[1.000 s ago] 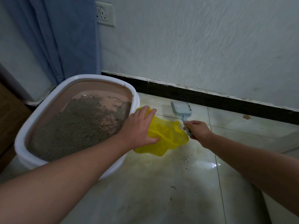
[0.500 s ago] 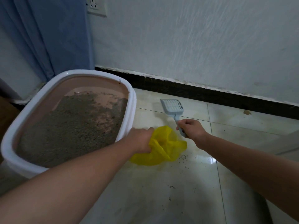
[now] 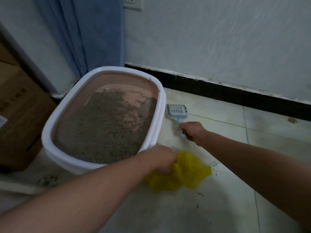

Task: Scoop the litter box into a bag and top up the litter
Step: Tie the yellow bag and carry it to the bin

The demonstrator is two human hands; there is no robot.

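Note:
A white litter box (image 3: 50, 125) with a pink inner wall sits on the tiled floor, holding grey litter (image 3: 104, 132) that leaves part of the pink bottom bare at the far end. My left hand (image 3: 161, 161) grips a crumpled yellow bag (image 3: 186, 174) on the floor just right of the box's near corner. My right hand (image 3: 193, 130) holds the handle of a pale blue slotted scoop (image 3: 176, 111), whose head lies close to the box's right rim.
A white wall with a black skirting (image 3: 235, 96) runs behind. A blue curtain (image 3: 94, 34) hangs at the back left. A cardboard box (image 3: 18, 106) stands left of the litter box. Loose litter grains (image 3: 213, 164) dot the tiles.
My left hand closed round the yellow bag and drew it toward me, away from the box's far side. My right hand stayed on the scoop handle, now further from the bag.

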